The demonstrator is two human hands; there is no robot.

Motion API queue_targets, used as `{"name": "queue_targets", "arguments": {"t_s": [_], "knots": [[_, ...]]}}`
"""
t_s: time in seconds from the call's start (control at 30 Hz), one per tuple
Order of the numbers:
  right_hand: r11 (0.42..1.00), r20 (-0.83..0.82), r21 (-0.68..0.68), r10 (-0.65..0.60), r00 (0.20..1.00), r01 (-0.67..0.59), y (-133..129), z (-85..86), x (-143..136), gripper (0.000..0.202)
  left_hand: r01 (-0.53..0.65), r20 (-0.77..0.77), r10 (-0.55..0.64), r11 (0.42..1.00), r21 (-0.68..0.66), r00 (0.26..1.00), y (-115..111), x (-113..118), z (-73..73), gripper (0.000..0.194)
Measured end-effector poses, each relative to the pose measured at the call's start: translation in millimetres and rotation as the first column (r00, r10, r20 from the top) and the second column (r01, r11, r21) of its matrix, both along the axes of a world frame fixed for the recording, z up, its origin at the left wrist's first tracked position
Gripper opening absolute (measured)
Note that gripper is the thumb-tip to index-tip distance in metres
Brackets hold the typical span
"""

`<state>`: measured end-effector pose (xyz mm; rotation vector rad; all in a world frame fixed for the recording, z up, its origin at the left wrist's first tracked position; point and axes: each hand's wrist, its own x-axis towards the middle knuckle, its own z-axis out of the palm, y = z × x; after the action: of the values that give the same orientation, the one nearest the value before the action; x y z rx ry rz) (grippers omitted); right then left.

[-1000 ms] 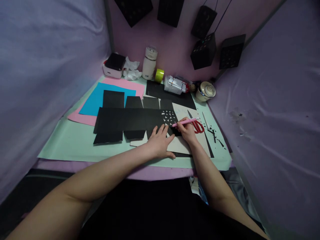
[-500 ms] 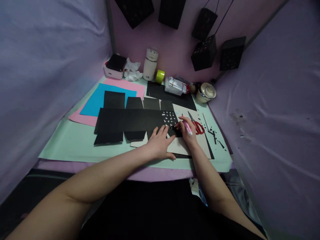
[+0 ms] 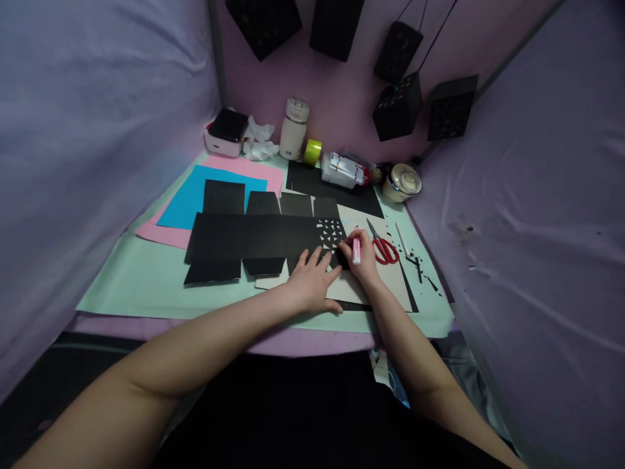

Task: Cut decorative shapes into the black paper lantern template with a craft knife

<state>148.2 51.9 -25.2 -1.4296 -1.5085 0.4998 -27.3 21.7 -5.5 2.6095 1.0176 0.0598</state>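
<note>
Black card (image 3: 254,236) with triangular cutouts lies over a pale board (image 3: 354,287) on the surface (image 3: 146,281). The person's left hand (image 3: 312,283) presses on it, fingers apart; the right hand (image 3: 362,258), at the cutouts' edge, has its fingers closed around a pink pen-shaped tool (image 3: 356,251), left of red-handled scissors (image 3: 385,250).

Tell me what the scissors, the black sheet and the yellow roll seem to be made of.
Scissors: grey blades, likely steel; smooth, evenly red handles, probably plastic.
Black sheet: matte card or stiff paper, by its crisp cut edges and flat tabs; I can't tell which.
Yellow roll: perhaps plastic tape, by its bright colour and round shape; too small to judge the finish.
</note>
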Motion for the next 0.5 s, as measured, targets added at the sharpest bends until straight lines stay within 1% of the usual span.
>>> {"name": "queue_targets", "arguments": {"t_s": [0.1, 0.17, 0.23, 0.33, 0.4, 0.43, 0.5], "knots": [[0.989, -0.063, 0.080, -0.117, 0.991, 0.122, 4.0, -1.1, 5.6, 0.023, -0.005, -0.007, 0.005, 1.000, -0.001, 1.000, 0.8, 0.2, -2.3, 0.102], [0.960, -0.111, 0.152, -0.219, 0.969, 0.234, 5.5, 0.5, 16.1, 0.022, -0.004, -0.009, 0.004, 1.000, -0.001, 1.000, 0.9, 0.0, -3.2, 0.103], [0.898, -0.174, 0.225, -0.345, 0.922, 0.378, 5.9, 3.1, 34.1, 0.020, -0.003, -0.012, 0.003, 1.000, -0.003, 1.000, 0.8, -0.4, -3.1, 0.104], [0.776, -0.266, 0.277, -0.505, 0.821, 0.567, 4.8, 5.5, 68.6, 0.018, 0.001, -0.017, -0.001, 1.000, -0.011, 1.000, 0.8, -1.0, -1.7, 0.105], [0.723, -0.303, 0.270, -0.564, 0.769, 0.636, 3.2, 4.7, 86.8, 0.021, 0.006, -0.018, -0.006, 1.000, -0.015, 1.000, 0.9, -1.2, -0.7, 0.105], [0.714, -0.308, 0.269, -0.573, 0.760, 0.647, 2.4, 3.8, 92.0, 0.024, 0.008, -0.017, -0.008, 1.000, -0.015, 1.000, 1.0, -1.3, -0.3, 0.105], [0.726, -0.302, 0.284, -0.552, 0.777, 0.626, 0.8, 2.1, 93.4, 0.024, 0.008, -0.014, -0.008, 1.000, -0.011, 1.000, 0.8, -1.6, 0.1, 0.105]]}}
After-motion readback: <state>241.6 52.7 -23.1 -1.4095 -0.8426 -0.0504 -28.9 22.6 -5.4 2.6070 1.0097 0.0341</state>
